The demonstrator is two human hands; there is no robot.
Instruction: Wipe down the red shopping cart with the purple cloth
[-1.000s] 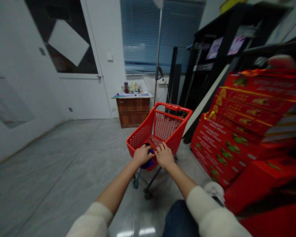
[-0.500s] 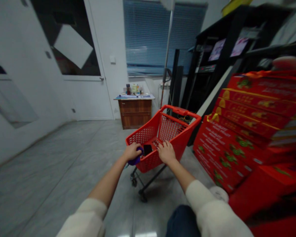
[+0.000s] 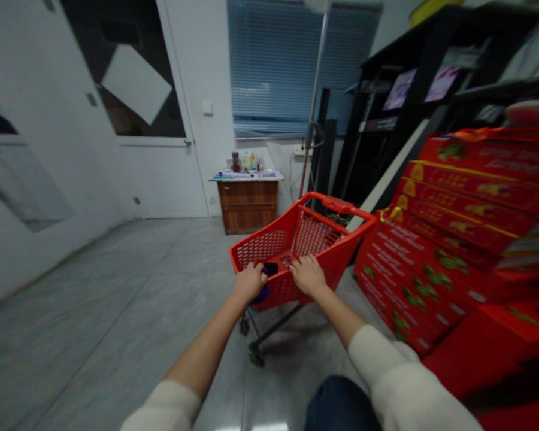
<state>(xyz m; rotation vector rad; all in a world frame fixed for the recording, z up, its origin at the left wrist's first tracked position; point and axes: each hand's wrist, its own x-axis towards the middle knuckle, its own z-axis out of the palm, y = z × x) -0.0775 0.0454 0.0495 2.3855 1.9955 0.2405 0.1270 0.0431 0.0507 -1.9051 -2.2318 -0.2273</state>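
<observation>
A red shopping cart (image 3: pixel 276 242) stands on the grey floor, its front end toward me. At the near rim, my left hand (image 3: pixel 250 282) is closed around a purple cloth (image 3: pixel 261 294), which hangs over the outside of the basket. My right hand (image 3: pixel 308 275) rests on the near side rim, fingers spread over the edge and nothing held. Between the hands, a dark object (image 3: pixel 270 269) lies inside the basket, partly hidden by the rim.
Stacked red boxes (image 3: pixel 413 263) rise close on the right. Behind the cart stand a wooden cabinet (image 3: pixel 248 206) with bottles on top and a black rack (image 3: pixel 363 114). A white door (image 3: pixel 161 179) is at the back left.
My left hand and the purple cloth have moved right along the rim, nearer my right hand. Less of the dark object shows. The cart has turned slightly, its handle further right.
</observation>
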